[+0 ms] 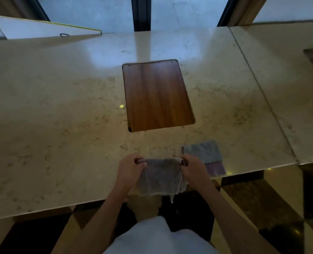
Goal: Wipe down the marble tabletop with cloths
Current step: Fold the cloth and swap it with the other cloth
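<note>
Left hand [132, 166] and right hand [192, 166] pinch grey cloth [160, 177] top corners over marble tabletop [60, 125] near edge; soft, light, floppy, best bunched before wiping

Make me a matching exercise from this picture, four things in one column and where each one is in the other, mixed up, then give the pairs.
Things:
1. grey cloth
2. folded cloths
3. wooden panel
4. white board

Places:
A. set in the middle of the marble tabletop
B. lying on the marble by the right hand
C. at the far left edge
D. stretched between the left hand and the right hand

Pairs: 1-D, 2-B, 3-A, 4-C
</note>
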`<state>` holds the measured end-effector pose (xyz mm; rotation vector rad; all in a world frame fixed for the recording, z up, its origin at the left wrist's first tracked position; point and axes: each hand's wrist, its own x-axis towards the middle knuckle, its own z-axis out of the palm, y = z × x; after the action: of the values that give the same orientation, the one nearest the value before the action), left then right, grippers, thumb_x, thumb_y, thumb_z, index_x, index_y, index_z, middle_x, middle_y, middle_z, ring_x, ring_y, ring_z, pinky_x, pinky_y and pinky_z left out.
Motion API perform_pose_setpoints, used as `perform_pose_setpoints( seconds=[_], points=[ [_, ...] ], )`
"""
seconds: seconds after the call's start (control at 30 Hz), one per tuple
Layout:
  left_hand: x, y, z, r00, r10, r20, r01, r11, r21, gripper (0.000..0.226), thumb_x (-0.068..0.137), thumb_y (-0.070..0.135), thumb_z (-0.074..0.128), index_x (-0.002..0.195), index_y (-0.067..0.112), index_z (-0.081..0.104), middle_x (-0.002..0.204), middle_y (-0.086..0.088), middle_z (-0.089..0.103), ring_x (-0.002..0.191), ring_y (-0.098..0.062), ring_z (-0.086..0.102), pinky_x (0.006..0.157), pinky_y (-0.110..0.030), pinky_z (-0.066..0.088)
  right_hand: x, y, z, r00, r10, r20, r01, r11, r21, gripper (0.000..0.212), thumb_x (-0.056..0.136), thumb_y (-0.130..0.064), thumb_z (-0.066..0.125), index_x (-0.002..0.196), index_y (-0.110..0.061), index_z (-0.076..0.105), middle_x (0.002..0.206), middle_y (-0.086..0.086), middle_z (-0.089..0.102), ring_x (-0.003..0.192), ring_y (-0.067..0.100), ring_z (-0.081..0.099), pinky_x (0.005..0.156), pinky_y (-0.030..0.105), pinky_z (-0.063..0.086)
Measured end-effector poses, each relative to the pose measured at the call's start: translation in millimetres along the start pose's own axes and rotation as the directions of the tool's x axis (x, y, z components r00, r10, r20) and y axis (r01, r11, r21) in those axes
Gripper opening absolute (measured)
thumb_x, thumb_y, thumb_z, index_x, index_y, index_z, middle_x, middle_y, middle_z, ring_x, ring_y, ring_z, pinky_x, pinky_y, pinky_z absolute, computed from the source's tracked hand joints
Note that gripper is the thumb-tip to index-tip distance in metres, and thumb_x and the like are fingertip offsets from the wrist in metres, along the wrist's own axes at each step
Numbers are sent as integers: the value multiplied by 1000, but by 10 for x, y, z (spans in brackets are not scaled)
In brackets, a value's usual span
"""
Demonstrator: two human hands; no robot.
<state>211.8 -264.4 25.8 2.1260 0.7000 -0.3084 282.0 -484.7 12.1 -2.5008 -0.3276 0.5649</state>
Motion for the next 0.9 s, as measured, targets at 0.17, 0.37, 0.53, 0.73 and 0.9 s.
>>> perform_pose_setpoints(
  seconds=[0.17,0.37,0.53,0.73,0.9],
  points=[
    [240,121,38,984,-67,-164,78,995,58,9,85,16,68,94,13,69,86,4,59,84,-14,52,72,-26,33,435,2,-60,995,-96,-8,93,984,-150,15,86,-12,60,74,-14,52,78,3,50,74,23,47,61,36,37],
    [361,190,102,973,-41,-227,66,993,102,13,83,12,70,96,10,70,88,1,60,85,-17,53,71,-25,33,639,14,-115,992,-124,25,126,978,-163,12,91,-22,63,82,-15,59,89,3,54,89,21,52,71,35,44],
    [364,318,231,936,21,-351,65,970,233,31,79,1,60,107,12,67,105,-13,57,101,-32,52,82,-38,42,627,373,-478,979,-58,-194,63,998,20,19,94,-8,60,110,-3,69,105,14,68,99,30,61,86,40,47],
    [395,893,768,920,375,-115,-323,890,322,15,92,20,56,104,21,66,106,2,59,100,-18,51,83,-28,34,673,1037,-771,975,110,-194,-106,994,31,34,89,-5,66,123,-5,67,114,17,67,108,34,60,98,48,49],
    [504,1171,1050,959,267,90,-280,864,419,25,89,36,62,112,25,61,119,-2,58,116,-26,47,99,-43,35,740,1139,-772,996,61,-69,-63,998,-29,20,82,-13,75,101,-14,68,100,9,61,97,28,57,80,33,40]
  ],
)
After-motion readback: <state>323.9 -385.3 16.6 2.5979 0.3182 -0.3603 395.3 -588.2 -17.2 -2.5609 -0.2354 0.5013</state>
